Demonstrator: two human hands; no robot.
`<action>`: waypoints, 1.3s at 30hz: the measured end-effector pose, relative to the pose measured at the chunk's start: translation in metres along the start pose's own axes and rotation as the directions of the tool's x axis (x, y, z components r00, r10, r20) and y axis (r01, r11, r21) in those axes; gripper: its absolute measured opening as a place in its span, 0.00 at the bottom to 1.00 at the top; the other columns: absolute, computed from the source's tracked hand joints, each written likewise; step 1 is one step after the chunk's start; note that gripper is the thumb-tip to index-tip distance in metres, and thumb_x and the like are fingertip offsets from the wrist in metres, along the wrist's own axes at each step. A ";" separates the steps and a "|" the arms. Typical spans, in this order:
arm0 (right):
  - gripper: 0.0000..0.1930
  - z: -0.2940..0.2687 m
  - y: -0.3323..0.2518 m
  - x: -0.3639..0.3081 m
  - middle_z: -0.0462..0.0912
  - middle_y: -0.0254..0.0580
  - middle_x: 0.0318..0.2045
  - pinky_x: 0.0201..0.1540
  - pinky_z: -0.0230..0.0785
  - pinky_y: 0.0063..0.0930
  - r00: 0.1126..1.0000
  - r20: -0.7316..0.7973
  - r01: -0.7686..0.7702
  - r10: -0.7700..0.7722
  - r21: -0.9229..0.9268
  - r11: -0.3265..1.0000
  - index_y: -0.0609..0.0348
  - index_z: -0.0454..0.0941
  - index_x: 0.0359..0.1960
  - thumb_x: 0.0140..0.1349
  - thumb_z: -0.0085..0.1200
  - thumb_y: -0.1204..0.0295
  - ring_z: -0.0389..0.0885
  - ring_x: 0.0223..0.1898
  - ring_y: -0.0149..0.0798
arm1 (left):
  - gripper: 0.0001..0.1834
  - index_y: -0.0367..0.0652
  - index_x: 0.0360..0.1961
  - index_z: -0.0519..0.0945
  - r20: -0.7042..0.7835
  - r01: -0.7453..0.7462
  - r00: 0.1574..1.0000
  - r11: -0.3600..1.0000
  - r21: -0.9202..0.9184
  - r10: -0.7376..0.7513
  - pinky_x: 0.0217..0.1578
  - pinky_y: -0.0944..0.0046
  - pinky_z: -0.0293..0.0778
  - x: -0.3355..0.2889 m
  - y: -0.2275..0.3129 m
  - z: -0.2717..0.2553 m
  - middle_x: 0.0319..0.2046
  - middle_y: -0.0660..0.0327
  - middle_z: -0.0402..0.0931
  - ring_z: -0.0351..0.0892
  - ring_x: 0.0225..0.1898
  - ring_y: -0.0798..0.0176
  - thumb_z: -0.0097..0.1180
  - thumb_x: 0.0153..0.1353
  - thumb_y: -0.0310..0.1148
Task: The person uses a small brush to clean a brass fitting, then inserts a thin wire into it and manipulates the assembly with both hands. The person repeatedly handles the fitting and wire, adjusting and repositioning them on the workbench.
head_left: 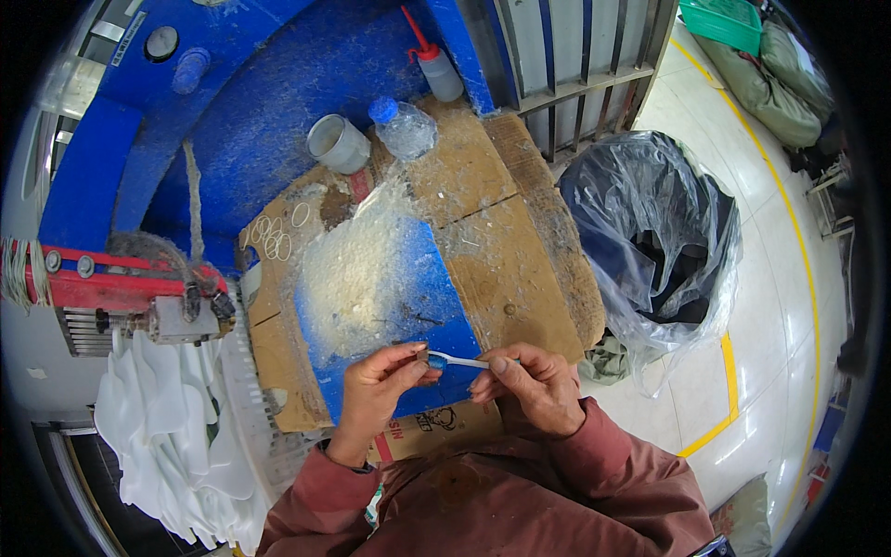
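Observation:
My right hand [534, 382] pinches the slim white handle of what looks like a toothbrush [466, 362], held sideways near the board's front. Its bluish head points left and meets the fingertips of my left hand [382, 390]. There, a small brownish piece [422, 355] shows between my left thumb and forefinger; its kind is too small to make out. Both hands are closed, above the near end of a blue board [445, 306]. A heap of pale crumbly bits [348, 288] covers much of that board.
Cardboard [506, 269] lies under the board. At the back stand a cup [339, 145], a clear blue-capped bottle [406, 130] and a red-nozzled squeeze bottle [438, 74]. White rings [271, 239] lie left. White sheets [176, 436] hang below a red machine arm [121, 280]. A plastic-lined bin [650, 232] stands right.

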State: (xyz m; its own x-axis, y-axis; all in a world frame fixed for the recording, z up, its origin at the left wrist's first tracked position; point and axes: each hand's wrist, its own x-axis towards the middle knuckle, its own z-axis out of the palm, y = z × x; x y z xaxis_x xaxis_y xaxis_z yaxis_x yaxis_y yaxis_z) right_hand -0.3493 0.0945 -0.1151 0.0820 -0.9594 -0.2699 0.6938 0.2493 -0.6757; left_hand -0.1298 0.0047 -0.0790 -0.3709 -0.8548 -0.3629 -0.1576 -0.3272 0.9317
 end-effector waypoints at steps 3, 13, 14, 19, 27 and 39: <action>0.14 -0.002 0.000 0.002 0.85 0.47 0.36 0.44 0.81 0.32 0.998 -0.039 -0.042 0.047 0.108 0.993 0.67 0.77 0.47 0.76 0.47 0.67 0.86 0.37 0.38 | 0.13 0.34 0.49 0.83 0.061 -0.282 0.958 0.892 0.354 0.279 0.43 0.62 0.84 0.000 -0.001 0.001 0.43 0.52 0.84 0.86 0.42 0.60 0.62 0.63 0.20; 0.13 -0.004 0.007 0.002 0.86 0.48 0.34 0.42 0.82 0.33 0.997 -0.067 -0.030 0.044 0.203 0.979 0.67 0.78 0.45 0.75 0.48 0.67 0.86 0.34 0.39 | 0.12 0.33 0.49 0.83 0.059 -0.226 0.974 0.957 0.182 0.219 0.42 0.62 0.84 -0.002 0.003 0.003 0.42 0.51 0.84 0.86 0.41 0.58 0.60 0.65 0.22; 0.13 -0.004 0.007 0.001 0.86 0.48 0.34 0.42 0.82 0.33 0.996 -0.069 -0.034 0.048 0.192 0.981 0.67 0.78 0.45 0.75 0.48 0.67 0.86 0.35 0.39 | 0.12 0.32 0.50 0.82 0.040 -0.137 0.990 0.985 0.109 0.133 0.42 0.60 0.84 -0.003 0.004 0.003 0.42 0.51 0.84 0.86 0.41 0.58 0.59 0.66 0.22; 0.13 -0.002 0.005 -0.001 0.85 0.48 0.35 0.43 0.82 0.33 0.999 -0.036 -0.005 0.011 0.154 0.988 0.66 0.78 0.47 0.75 0.48 0.67 0.86 0.36 0.39 | 0.14 0.30 0.54 0.78 0.090 0.173 0.982 0.979 -0.110 -0.164 0.42 0.57 0.86 -0.002 0.011 -0.001 0.39 0.50 0.83 0.87 0.41 0.55 0.55 0.69 0.22; 0.13 -0.005 0.010 0.004 0.86 0.47 0.33 0.42 0.82 0.33 0.994 -0.080 -0.051 0.072 0.246 0.968 0.65 0.78 0.43 0.75 0.48 0.66 0.86 0.33 0.39 | 0.15 0.34 0.50 0.82 0.189 -0.324 0.946 0.803 0.500 0.264 0.42 0.63 0.83 -0.005 0.016 -0.001 0.44 0.52 0.84 0.87 0.42 0.60 0.63 0.62 0.22; 0.12 -0.013 0.022 0.009 0.86 0.48 0.33 0.40 0.82 0.35 0.989 -0.109 -0.054 0.103 0.376 0.925 0.60 0.77 0.40 0.75 0.48 0.64 0.87 0.32 0.41 | 0.16 0.36 0.50 0.81 0.251 -0.508 0.855 0.639 0.578 0.453 0.47 0.61 0.82 -0.005 0.004 -0.010 0.49 0.49 0.82 0.85 0.48 0.54 0.64 0.59 0.19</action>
State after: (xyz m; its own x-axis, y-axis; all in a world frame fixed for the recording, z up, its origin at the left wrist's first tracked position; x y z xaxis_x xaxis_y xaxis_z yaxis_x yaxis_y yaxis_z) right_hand -0.3426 0.0932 -0.1409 0.0739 -0.9085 -0.4113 0.9064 0.2332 -0.3521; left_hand -0.1196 0.0035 -0.0732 -0.6181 -0.7786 0.1086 -0.4413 0.4580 0.7717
